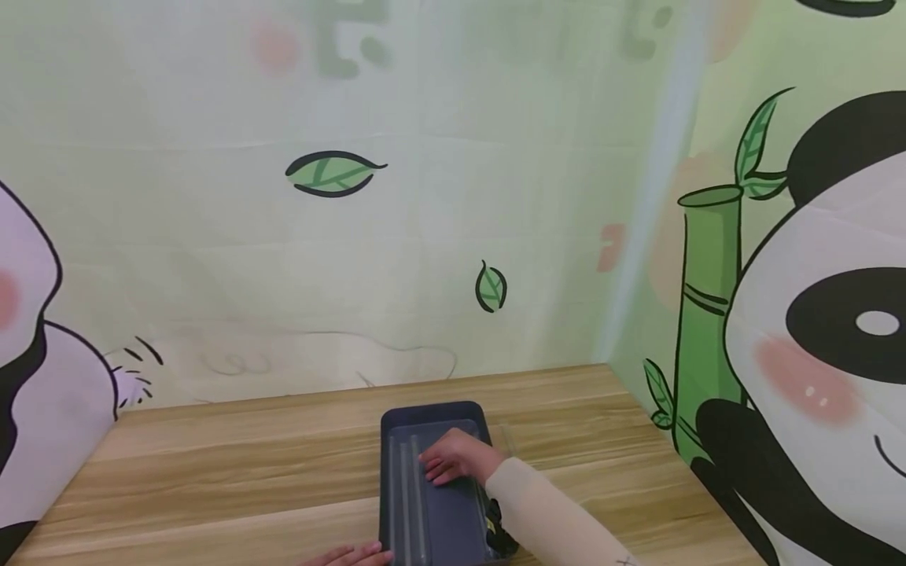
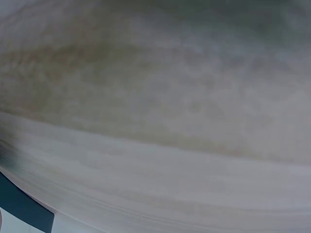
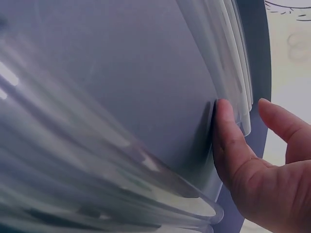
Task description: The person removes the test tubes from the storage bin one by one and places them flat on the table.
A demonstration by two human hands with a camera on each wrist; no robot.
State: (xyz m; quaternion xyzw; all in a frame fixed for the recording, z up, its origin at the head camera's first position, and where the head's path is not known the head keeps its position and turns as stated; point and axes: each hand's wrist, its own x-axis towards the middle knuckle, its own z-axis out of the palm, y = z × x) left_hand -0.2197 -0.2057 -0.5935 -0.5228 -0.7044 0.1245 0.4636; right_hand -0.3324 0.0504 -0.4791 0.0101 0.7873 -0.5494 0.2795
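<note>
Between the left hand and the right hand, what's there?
Clear strips in the dark tray, between left hand and right hand, as the head view shows.

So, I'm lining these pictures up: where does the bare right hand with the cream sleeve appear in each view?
Head: the bare right hand is below centre, over the dark blue rectangular tray.
Left wrist: not visible.
Right wrist: the hand is at lower right.
Landmark: the tray, shared by head and right wrist; unclear in left wrist.
</note>
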